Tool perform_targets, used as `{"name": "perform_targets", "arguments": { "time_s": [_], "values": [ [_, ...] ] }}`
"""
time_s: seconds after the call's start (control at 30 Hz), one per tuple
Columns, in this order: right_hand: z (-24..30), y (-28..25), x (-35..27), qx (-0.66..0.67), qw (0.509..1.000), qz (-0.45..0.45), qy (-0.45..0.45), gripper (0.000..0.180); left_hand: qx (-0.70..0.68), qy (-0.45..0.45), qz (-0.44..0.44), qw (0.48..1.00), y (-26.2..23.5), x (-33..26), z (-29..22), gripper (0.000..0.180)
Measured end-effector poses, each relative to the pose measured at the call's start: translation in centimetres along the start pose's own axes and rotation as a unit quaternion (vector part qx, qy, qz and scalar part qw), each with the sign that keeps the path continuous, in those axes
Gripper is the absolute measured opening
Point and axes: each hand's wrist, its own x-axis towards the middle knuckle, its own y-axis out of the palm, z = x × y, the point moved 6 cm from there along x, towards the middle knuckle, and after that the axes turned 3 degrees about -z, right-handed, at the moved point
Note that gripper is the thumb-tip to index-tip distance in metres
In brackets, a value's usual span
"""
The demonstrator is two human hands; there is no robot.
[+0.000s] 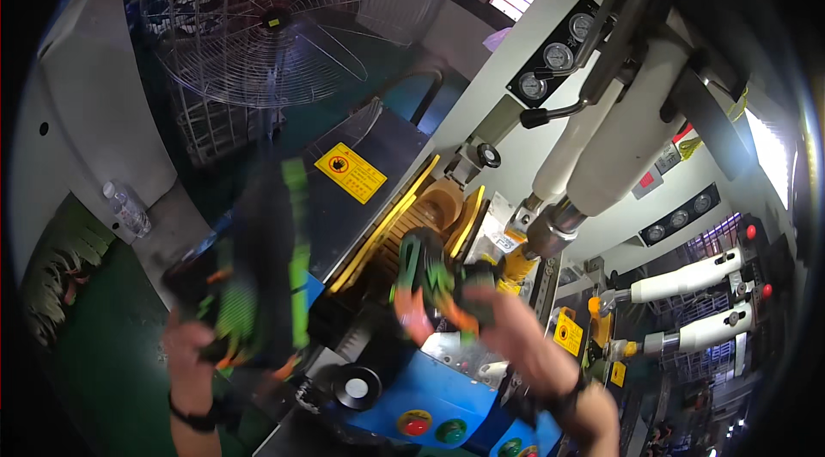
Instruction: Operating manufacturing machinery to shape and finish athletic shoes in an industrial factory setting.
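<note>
My left hand (189, 350) is closed on a black and green shoe (236, 315) with orange bits, held at the lower left. A dark shape with a bright green strip (297, 251) stands beside it, smeared by motion, and I cannot tell whether it is part of the same shoe. My right hand (520, 341) grips a second shoe (421, 281), dark with green and orange parts. This one is tilted in front of the machine's yellow-edged holder (447, 204), and I cannot tell whether they touch. Both wrists have dark bands.
A blue control panel (404, 397) with red and green buttons lies below my right hand. Thick white press arms (610, 148) and a black lever (550, 116) rise at the right. A large wire fan (275, 23) stands at the back left. A plastic bottle (126, 210) is at far left.
</note>
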Motion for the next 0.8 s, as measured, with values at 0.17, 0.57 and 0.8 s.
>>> {"name": "perform_targets", "arguments": {
  "time_s": [0.17,0.57,0.8],
  "values": [
    [5.9,5.4,10.7,-0.198,0.933,-0.187,-0.235,0.039,0.111,0.071,-0.238,0.962,-15.5,-12.3,-3.9,0.063],
    [2.1,6.4,15.2,-0.346,0.811,-0.314,-0.353,0.046,0.099,-0.106,-0.563,0.813,-20.8,-28.3,0.8,0.033],
    [3.3,7.7,10.1,-0.383,0.851,-0.229,-0.276,0.068,0.114,-0.023,-0.307,0.945,-13.6,-21.7,-0.4,0.029]
  ]
}}
